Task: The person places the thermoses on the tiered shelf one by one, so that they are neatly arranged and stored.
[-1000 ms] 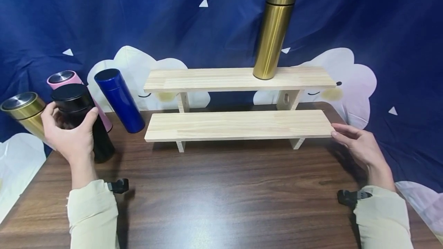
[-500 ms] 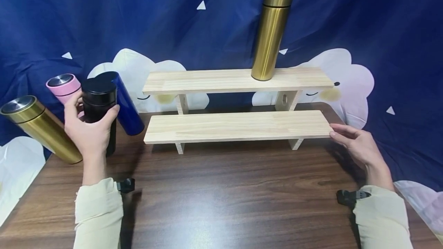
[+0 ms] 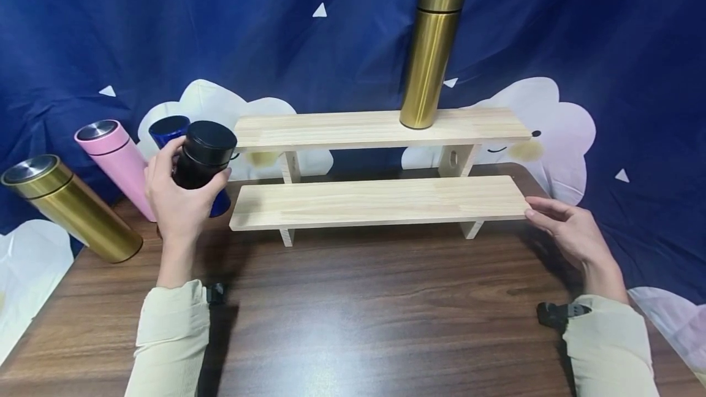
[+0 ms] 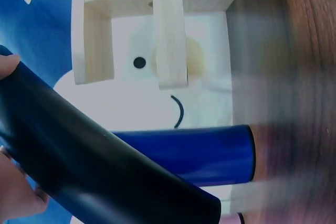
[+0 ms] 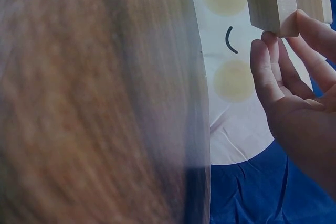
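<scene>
black bottle [image 3: 201, 158], grasped by left hand [image 3: 182, 204], body between thumb and fingers, lid [image 3: 212, 136] above them

The black flask [image 3: 208, 147] is plain throughout; the blue flask [image 4: 189, 156] is glossy and edged in black; the pink flask [image 3: 124, 167] is topped in silver; the two gold flasks [image 3: 432, 57], also silver-topped, are each ringed in black. Shelf stand [image 3: 380, 201] — pale, fine-grained wood; tabletop [image 3: 375, 287] — brown with dark streaked grain. Backdrop [image 3: 265, 29]: deep blue, patterned with white triangles and yellow-spotted white clouds. Sleeves [image 3: 171, 323]: cream.
</scene>
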A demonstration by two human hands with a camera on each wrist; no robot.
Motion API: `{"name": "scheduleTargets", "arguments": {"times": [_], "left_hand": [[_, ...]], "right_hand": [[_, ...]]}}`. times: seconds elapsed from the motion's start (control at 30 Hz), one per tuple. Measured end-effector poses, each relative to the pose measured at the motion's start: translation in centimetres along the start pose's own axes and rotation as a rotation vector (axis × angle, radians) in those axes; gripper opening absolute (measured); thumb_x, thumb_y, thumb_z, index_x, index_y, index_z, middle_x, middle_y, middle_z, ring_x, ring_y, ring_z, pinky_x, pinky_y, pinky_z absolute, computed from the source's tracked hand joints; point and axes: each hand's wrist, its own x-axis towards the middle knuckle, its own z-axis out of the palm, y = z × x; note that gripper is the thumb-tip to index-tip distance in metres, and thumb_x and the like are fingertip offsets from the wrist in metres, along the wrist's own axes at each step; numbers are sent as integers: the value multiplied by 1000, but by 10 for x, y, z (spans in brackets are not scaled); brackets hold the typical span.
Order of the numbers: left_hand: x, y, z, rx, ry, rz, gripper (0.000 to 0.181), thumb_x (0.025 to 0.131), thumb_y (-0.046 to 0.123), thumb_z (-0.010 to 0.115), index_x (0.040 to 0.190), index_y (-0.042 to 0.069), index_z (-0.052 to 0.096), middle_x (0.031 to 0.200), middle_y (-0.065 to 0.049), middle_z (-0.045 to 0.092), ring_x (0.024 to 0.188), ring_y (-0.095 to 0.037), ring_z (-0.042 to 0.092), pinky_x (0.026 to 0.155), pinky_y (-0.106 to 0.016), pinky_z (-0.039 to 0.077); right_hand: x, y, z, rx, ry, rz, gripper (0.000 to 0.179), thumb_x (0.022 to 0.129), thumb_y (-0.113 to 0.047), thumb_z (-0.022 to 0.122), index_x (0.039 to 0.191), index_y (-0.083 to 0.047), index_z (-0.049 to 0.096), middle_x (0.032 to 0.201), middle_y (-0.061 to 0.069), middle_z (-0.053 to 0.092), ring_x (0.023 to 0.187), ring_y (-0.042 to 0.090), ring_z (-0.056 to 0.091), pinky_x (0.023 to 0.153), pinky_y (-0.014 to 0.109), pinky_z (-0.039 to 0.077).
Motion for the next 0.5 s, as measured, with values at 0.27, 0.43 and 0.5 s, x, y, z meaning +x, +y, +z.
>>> {"name": "scheduleTargets", "arguments": {"times": [0.27, 0.43, 0.5], "left_hand": [[-2, 11, 10, -19, -28, 54, 71, 61, 12, 94, 128, 8, 69, 113, -16, 64, 107, -26, 54, 96, -35, 34], [-3, 17, 17, -26, -51, 108, 69, 63, 21, 93, 127, 11, 70, 115, -14, 66, 109, -28, 54, 94, -39, 33], [-3, 19, 20, -30, -65, 143, 67, 64, 24, 91, 127, 11, 69, 116, -13, 67, 110, -29, 54, 94, -39, 32]], "right_hand": [[0, 0, 0, 78, -15, 4, 45, 93, -25, 76, 129, 0, 63, 90, -31, 66, 86, -14, 59, 76, 7, 45], [0, 0, -1, 78, -7, 3, 44, 93, -25, 76, 128, -1, 64, 89, -32, 66, 85, -14, 60, 75, 7, 45], [0, 0, -1, 60, -6, 8, 50, 93, -27, 76, 130, 2, 62, 89, -33, 64, 85, -15, 59, 75, 7, 45]]}}
